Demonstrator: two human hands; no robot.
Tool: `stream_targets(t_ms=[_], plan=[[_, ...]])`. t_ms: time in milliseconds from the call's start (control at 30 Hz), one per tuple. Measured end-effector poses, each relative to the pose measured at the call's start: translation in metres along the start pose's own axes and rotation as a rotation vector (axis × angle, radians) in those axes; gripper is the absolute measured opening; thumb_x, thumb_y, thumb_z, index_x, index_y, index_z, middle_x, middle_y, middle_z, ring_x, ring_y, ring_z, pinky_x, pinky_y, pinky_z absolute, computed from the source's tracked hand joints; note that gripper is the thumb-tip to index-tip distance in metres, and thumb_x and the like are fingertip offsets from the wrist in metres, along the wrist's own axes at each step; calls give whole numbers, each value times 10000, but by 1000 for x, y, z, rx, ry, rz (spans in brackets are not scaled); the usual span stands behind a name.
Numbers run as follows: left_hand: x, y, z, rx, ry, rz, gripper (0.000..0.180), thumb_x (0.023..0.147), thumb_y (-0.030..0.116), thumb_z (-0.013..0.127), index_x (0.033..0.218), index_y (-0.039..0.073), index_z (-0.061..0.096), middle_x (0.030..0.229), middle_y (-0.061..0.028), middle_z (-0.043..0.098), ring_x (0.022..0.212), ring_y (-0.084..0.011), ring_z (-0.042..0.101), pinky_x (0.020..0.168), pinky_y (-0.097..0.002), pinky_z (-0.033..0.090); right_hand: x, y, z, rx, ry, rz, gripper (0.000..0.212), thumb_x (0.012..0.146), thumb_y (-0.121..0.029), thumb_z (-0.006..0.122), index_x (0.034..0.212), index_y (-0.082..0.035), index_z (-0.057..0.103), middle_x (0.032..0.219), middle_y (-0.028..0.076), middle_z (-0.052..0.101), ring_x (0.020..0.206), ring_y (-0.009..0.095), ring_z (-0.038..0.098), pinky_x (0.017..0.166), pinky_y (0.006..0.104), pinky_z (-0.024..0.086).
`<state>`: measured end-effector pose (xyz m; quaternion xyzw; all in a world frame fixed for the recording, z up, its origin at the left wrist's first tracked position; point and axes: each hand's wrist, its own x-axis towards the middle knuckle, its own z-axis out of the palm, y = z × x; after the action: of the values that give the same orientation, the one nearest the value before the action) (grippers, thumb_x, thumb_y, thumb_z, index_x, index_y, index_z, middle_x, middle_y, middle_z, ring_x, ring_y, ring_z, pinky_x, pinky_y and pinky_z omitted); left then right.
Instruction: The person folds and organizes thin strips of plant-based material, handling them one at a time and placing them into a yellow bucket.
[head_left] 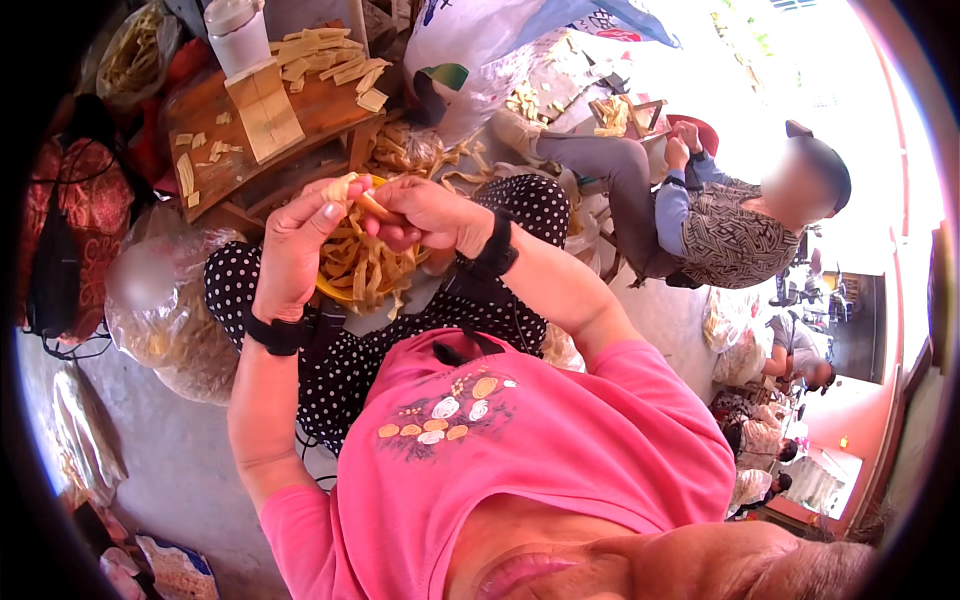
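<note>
Both my hands are raised together above a yellow basin by my lap. My left hand pinches one end of a pale yellow strip, thumb against fingers. The fingers of my right hand are closed round the same strip, close beside the left fingertips. What the strip is made of I cannot tell; its ends are partly hidden by my fingers. Beneath my hands, the basin holds a heap of loose, curling yellow-brown strips. Each wrist wears a black band.
A low wooden table ahead bears stacked flat strips, a white lidded cup and a folded tan piece. Filled plastic bags stand at my left. Another person sits to the right, hands together. More people are farther back.
</note>
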<state>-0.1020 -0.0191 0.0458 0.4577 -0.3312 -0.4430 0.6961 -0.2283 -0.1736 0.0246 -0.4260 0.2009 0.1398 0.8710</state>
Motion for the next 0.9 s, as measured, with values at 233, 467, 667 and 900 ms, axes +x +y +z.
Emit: stream_targets(t_ms=[233,467,667,900], plan=[[0,3,12,866,-66,276,195,812,66,597,975,86,703,1159,-24,627,1274,-263,332,1055,-388,229,22,17,-3,453,-382,-3,249,934,-330,415,890,-123,547,621,-10,504,407,68,333,425,231,248],[-2,-18,16,1063,282,428,189,857,118,584,1025,92,666,1128,-17,637,1243,-279,395,1022,-400,229,30,17,26,467,275,-323,189,964,-234,442,1006,-112,579,721,-32,551,499,52,420,445,184,302],[4,-32,15,745,389,308,195,890,21,512,1033,13,645,995,-96,674,875,-169,630,779,-262,460,24,34,14,-88,430,-602,190,967,-169,443,1023,-53,583,725,-43,532,552,26,444,478,166,351],[8,-20,16,798,387,239,176,822,-3,617,995,8,649,813,-116,662,677,-144,619,627,-250,474,10,17,9,-19,309,-605,148,943,-147,504,987,-41,597,798,-17,592,604,32,492,500,162,388]])
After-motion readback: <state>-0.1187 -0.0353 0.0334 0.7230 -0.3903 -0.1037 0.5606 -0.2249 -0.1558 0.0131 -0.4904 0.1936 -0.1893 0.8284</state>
